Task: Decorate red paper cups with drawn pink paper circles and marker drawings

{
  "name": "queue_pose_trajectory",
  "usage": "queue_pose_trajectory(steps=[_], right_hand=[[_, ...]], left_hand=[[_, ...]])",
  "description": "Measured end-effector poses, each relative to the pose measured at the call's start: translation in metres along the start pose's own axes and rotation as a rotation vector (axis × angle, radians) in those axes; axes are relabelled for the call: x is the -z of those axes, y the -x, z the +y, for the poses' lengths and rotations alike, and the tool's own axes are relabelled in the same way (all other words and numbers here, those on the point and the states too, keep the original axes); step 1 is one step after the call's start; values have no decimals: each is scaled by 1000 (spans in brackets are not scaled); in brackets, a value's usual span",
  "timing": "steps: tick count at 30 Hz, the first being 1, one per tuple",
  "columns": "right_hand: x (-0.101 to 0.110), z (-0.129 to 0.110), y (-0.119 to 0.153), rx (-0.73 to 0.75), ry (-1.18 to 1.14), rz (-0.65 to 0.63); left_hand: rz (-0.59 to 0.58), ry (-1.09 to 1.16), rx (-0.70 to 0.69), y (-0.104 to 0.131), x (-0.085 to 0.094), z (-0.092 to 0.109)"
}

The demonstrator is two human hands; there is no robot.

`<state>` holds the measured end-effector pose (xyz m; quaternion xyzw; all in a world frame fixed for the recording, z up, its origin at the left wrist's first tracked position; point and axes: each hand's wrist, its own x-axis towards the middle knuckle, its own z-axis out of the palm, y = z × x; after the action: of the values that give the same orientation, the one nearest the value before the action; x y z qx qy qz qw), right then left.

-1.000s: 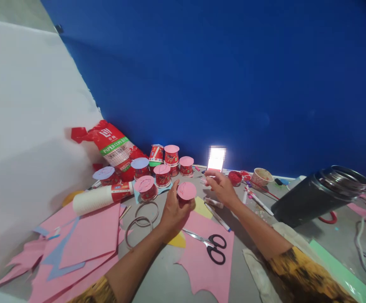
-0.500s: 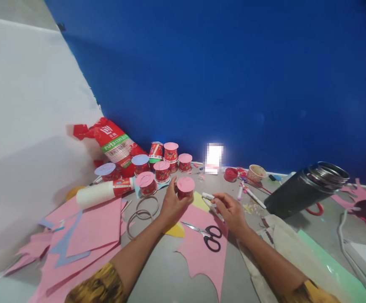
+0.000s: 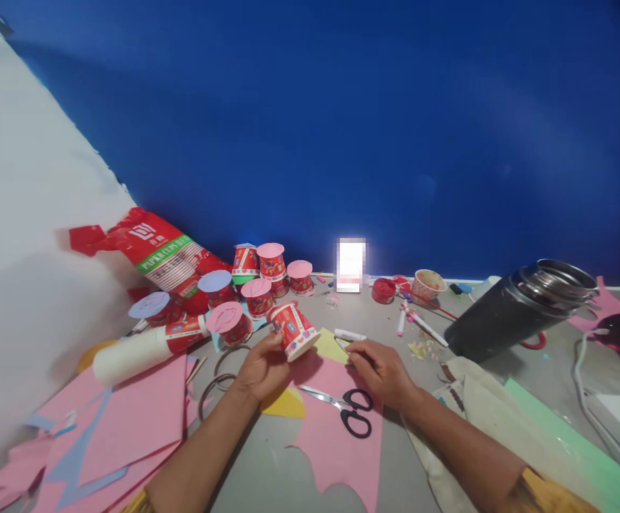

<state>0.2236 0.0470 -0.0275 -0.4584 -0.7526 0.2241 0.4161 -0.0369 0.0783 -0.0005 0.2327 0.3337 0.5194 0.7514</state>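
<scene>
My left hand [image 3: 261,367] grips a red printed paper cup [image 3: 293,330], tilted with its white rim toward the lower right. My right hand [image 3: 379,369] is pinched at the tip of a thin white pen [image 3: 342,345]; whether the fingers grip it is hard to tell. Just above that hand a white marker [image 3: 350,334] lies on the table. Black-handled scissors [image 3: 336,405] rest on a cut pink sheet [image 3: 342,456] between my forearms. Several red cups topped with pink or blue discs, such as this one [image 3: 229,323], stand behind my left hand.
At the left are a red cup bag [image 3: 165,249], a white cup stack [image 3: 133,353] and pink sheets [image 3: 133,420]. A dark thermos [image 3: 513,313] leans at the right, beyond a beige cloth [image 3: 481,406]. Rings [image 3: 219,385] lie beside my left wrist.
The cup in my left hand has gone from standing with its pink disc up to tilted with its rim facing lower right. The white marker near my right fingers now lies on the table.
</scene>
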Motion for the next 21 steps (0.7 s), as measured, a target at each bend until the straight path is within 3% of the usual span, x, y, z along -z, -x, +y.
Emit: queue_pose_trajectory(steps=[4, 10, 14, 19, 21], right_hand=[[2, 0, 0, 6, 1, -46], [1, 3, 2, 2, 8, -79], [2, -4, 1, -63, -81, -76], [-3, -19, -1, -509, -623, -238], [-7, -25, -2, -620, -850, -296]], left_hand=[[-28, 180, 228, 4, 3, 3], [12, 215, 234, 7, -4, 6], [25, -29, 62, 10, -15, -5], [31, -396, -214, 15, -24, -21], [31, -471, -280, 16, -26, -25]])
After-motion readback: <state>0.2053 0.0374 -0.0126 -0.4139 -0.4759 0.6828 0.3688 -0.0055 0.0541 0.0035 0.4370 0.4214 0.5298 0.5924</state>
